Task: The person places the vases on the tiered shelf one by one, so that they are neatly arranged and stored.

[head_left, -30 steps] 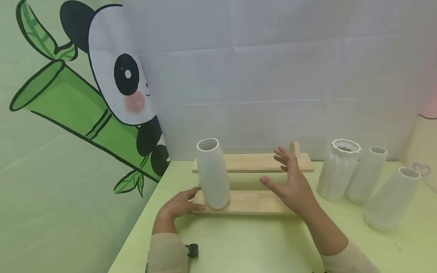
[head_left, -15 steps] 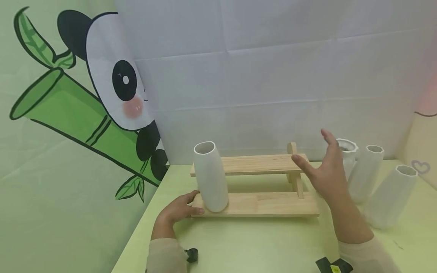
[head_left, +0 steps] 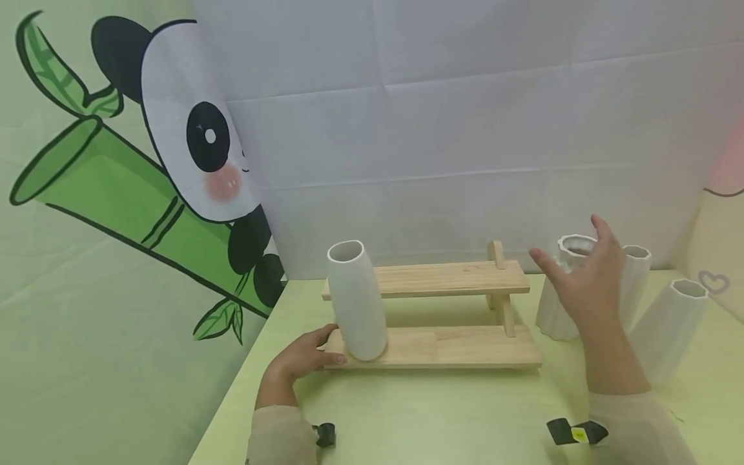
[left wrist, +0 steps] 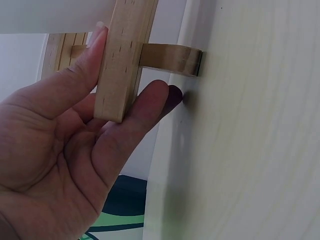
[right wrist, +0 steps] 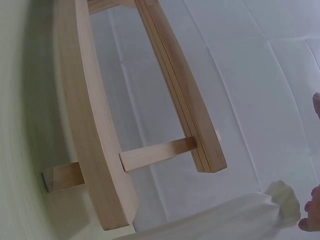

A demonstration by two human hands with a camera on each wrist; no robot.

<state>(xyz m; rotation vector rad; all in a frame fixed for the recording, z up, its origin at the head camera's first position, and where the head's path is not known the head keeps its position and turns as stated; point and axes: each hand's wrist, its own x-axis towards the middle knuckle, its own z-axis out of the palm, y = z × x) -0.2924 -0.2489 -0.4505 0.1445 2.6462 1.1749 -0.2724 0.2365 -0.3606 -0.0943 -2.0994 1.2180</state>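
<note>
A two-tier wooden shelf (head_left: 465,349) stands on the table. My left hand (head_left: 303,355) grips the left end of its lower board; in the left wrist view the thumb lies on the board's upper face and the fingers are beneath it. A tall smooth white vase (head_left: 357,303) is upright on that board, right beside this hand. My right hand (head_left: 594,287), thumb and fingers spread wide, overlaps a white vase with a scalloped rim (head_left: 555,313) to the right of the shelf. Only fingertips (right wrist: 314,212) of it show in the right wrist view, near that vase's rim.
Two more white vases stand to the right, a narrow one (head_left: 638,274) partly behind my right hand and another (head_left: 671,329) closer to the front. A pale cloth wall (head_left: 436,129) rises behind the table (head_left: 442,413); a panda-printed cloth (head_left: 145,290) hangs at left.
My right hand has moved from above the shelf's right part over to the scalloped vase, staying spread. The left hand keeps its place on the shelf end. The head view has shifted slightly.
</note>
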